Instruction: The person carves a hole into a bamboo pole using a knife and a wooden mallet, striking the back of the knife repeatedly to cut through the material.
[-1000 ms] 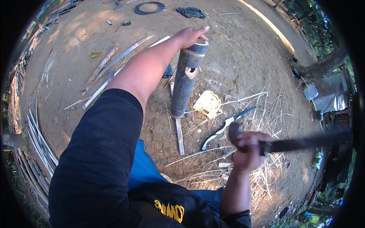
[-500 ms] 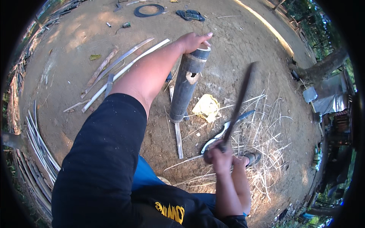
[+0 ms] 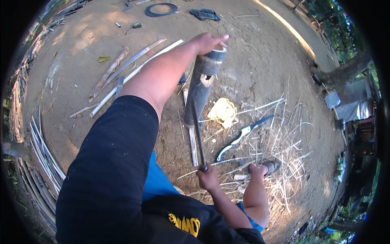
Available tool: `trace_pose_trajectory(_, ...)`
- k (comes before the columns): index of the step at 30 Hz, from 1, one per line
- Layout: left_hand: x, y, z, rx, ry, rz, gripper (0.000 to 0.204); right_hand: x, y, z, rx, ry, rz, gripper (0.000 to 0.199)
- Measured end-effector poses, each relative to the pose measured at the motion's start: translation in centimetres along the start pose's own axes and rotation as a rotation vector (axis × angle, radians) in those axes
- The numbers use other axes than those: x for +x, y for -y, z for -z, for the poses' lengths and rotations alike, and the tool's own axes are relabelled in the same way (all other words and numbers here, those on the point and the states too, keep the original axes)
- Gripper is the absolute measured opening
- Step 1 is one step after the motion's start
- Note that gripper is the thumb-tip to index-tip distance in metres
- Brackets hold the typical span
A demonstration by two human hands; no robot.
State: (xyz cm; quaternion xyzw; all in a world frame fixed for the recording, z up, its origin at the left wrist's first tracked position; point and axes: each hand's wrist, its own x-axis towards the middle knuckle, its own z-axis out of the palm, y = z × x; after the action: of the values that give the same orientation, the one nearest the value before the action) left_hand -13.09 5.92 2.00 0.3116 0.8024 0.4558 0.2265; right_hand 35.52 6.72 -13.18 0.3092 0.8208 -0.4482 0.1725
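At the top end of the upright bamboo pole (image 3: 200, 91), the left hand (image 3: 209, 41) lies closed over the rim, steadying the pole on the dirt ground (image 3: 260, 61). The right hand (image 3: 208, 178) is wrapped tight around the handle of a long dark blade (image 3: 198, 134), which runs up from the fist and lies along the lower part of the pole; whether its edge has bitten into the wall cannot be told. The pole stands slightly tilted, its foot just in front of the person, with a pale hole in its upper section.

Judged step: working the pole's lower length with the blade while the other hand holds it upright. The next move likely calls for a firm hold at the top so the pole does not twist, and for the blade to be kept clear of the bare foot (image 3: 266, 167) near the base.

Beside the pole lie a yellow crumpled sheet (image 3: 222, 112), a curved sickle (image 3: 239, 138) and dry split strips (image 3: 284, 138). Farther off are long bamboo slats (image 3: 130, 73) and a black rubber ring (image 3: 161, 9).
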Motion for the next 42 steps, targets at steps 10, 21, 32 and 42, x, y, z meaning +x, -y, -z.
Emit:
trace_pose_trajectory(10,-1.7,2.7,1.7,0.059,-0.175,-0.051,0.07,-2.2,0.5,5.2,0.409,-0.219,-0.05,0.012)
trace_pose_trajectory(21,-6.5,5.1,5.9,-0.024,-0.208,0.01,0.062,-1.6,-0.3,3.2,0.414,-0.061,-0.072,0.017)
trace_pose_trajectory(32,-7.2,6.6,7.4,-0.055,-0.192,0.022,0.056,-0.9,-0.6,2.2,0.233,0.007,-0.04,0.024)
trace_pose_trajectory(42,-4.0,6.4,4.8,0.115,-0.357,0.032,0.065,-0.5,3.3,3.4,0.241,-0.058,0.112,0.018)
